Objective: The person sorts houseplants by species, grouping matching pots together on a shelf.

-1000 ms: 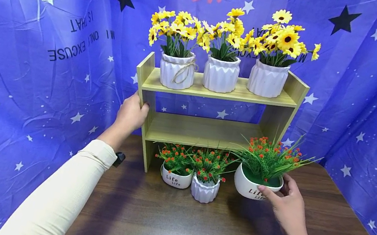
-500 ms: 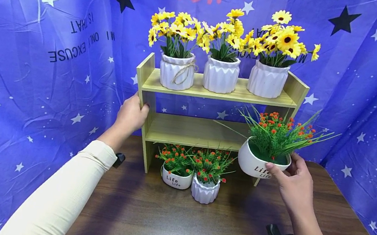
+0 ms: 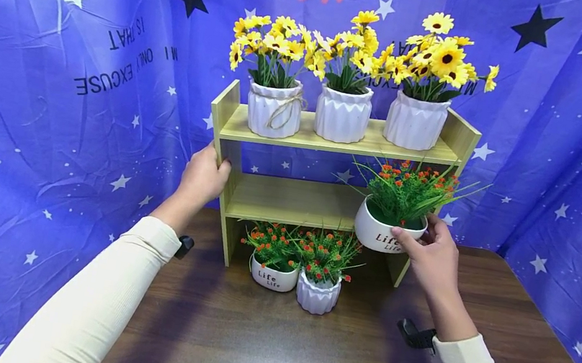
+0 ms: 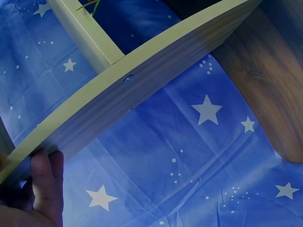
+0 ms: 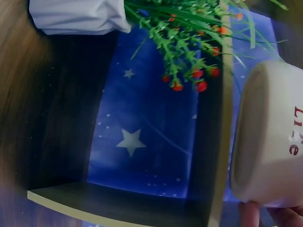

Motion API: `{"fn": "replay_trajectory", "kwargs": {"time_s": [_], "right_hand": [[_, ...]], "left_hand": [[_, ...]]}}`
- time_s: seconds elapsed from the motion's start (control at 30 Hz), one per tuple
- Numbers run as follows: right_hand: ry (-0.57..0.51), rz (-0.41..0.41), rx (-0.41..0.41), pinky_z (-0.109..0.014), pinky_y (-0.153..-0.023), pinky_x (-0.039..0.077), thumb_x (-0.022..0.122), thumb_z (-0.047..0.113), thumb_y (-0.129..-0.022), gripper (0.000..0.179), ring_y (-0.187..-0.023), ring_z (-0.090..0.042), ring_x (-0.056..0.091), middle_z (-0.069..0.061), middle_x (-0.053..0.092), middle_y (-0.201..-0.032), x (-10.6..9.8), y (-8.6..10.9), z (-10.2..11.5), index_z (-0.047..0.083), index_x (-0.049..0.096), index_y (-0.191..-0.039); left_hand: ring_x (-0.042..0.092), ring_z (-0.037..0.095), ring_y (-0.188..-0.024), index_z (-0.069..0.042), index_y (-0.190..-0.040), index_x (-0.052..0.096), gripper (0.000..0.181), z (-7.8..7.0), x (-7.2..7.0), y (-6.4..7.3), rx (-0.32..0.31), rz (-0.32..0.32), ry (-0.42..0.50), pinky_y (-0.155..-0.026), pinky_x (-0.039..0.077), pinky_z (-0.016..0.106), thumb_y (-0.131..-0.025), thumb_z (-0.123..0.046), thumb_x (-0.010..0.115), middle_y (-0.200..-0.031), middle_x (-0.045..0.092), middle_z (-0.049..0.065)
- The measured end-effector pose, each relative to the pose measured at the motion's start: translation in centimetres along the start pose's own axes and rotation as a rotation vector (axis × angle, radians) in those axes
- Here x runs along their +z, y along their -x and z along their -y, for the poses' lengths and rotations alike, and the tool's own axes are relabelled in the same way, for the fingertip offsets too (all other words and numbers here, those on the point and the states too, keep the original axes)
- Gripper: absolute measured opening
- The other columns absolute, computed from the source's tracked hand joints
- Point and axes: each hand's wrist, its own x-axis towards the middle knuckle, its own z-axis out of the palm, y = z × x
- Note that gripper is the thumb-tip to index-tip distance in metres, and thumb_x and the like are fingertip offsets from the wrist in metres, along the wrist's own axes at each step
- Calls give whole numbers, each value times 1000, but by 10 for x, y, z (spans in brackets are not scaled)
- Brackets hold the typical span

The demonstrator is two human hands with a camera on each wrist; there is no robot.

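Note:
My right hand grips the right side of a white oval flowerpot marked "Life", planted with red flowers and long grass. The pot hangs in front of the right part of the wooden shelf's middle board, above the table. In the right wrist view, the pot's base is beside the board's edge. My left hand holds the shelf's left side panel, thumb in front. In the left wrist view, fingers lie against the panel's outer face.
Three white pots of yellow flowers stand on the top board. Under the middle board, on the brown table, are another "Life" pot and a ribbed white pot, both with red flowers. A blue starry cloth hangs behind.
My right hand has raised the flowerpot from near the table to the middle board's height, then brought it left and closer to the shelf. My left hand stays on the side panel.

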Motion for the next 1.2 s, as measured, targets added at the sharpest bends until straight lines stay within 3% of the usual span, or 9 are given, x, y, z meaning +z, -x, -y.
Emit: {"fn": "replay_trajectory", "kwargs": {"time_s": [0.2,0.43,0.73,1.0,1.2], "right_hand": [[80,-13,-17,-13,-77,45,76,38,-87,81,-102,-14,57,-21,61,-125,9,-13,-6,-3,39,-146],[52,-11,-16,-21,-86,42,73,38,-89,78,-113,-24,54,-20,58,-130,18,-27,-3,-3,38,-146],[66,20,-28,-47,-99,41,68,37,-94,77,-123,-33,51,-25,52,-138,22,-36,-4,-4,33,-149],[103,22,-54,-50,-97,40,64,40,-96,76,-119,-37,52,-27,54,-133,27,-45,-6,0,31,-151],[95,32,-49,-53,-103,36,60,39,-99,79,-126,-39,45,-30,46,-141,28,-51,-5,1,21,-156]], "left_hand": [[61,46,-94,-1,-113,56,23,1,1,-1,-3,-3,3,-79,46,59,-95,-14,52,-108,65,27],[60,47,-95,0,-114,56,23,-1,0,-2,12,-7,7,-82,45,60,-95,-13,51,-110,65,27],[60,49,-102,-1,-113,56,22,-1,1,0,-3,0,3,-85,44,60,-96,-14,51,-112,65,26],[60,49,-102,-1,-114,56,23,1,2,1,-9,2,5,-85,44,61,-96,-15,52,-113,65,26],[60,48,-101,-1,-115,56,24,1,2,0,-3,-2,8,-84,45,60,-95,-14,52,-112,65,26]]}}
